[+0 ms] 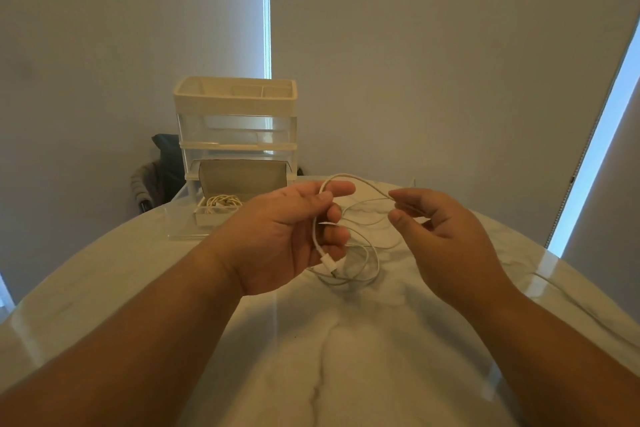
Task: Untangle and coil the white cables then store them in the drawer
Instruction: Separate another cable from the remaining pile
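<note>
While both arms reach out over the shiny white table (346, 357), the two hands are held up just above it. The left hand (291, 236) curls its thumb and fingers round a white cable (314, 236). The cable's plug (328, 262) hangs down by the bottom of that palm. The right hand (443, 236) has bent fingers, and its top fingertips hold the same cable a little way along. Its thumb sits just under them, with a small gap.

Between the hands the cable makes a high bend. More of it drops in loose, messy loops onto the table under the hands.

Farther back, a drawer (214, 218) is pulled open. A coiled cable (221, 203) lies inside it. The drawer belongs to a see-through box (235, 128) with a cream tray on top. Behind that is a chair (156, 180) with dark cloth on it, then a plain wall.
</note>
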Available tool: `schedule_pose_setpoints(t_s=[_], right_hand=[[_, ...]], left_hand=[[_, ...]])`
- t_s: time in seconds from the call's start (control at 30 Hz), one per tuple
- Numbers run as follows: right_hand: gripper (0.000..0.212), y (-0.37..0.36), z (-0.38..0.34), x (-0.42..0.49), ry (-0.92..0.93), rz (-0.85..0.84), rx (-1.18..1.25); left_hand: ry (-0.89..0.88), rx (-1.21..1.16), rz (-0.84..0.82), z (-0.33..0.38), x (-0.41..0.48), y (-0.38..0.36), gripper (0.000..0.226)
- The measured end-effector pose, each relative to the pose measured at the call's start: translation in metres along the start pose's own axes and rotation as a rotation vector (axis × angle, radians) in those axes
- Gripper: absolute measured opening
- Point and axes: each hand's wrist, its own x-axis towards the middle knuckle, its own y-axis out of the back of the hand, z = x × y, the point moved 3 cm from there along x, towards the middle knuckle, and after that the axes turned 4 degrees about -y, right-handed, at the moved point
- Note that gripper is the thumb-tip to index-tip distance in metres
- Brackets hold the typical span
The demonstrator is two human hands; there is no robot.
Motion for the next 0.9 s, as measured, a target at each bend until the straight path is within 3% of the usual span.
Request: schedule_pose_setpoints(t_s=[0.27,0.63,0.9], right_hand=[[0.029,0.005,-0.01,-0.004,0.059,0.027,-0.059],[0.029,-0.005,-0.021,-0.012,0.2,-0.05,-0.054],[0.018,0.0,-0.017,-0.007,0.117,-0.016,0.074]], left_hand=[[0.064,0.045,0.038,-0.004,-0.001,-0.003,0.035],[0.174,0.237,-0.066,-0.011,-0.003,-0.012,0.036],[0.192,0.281,-0.055,-0.012,-0.004,-0.01,0.024]])
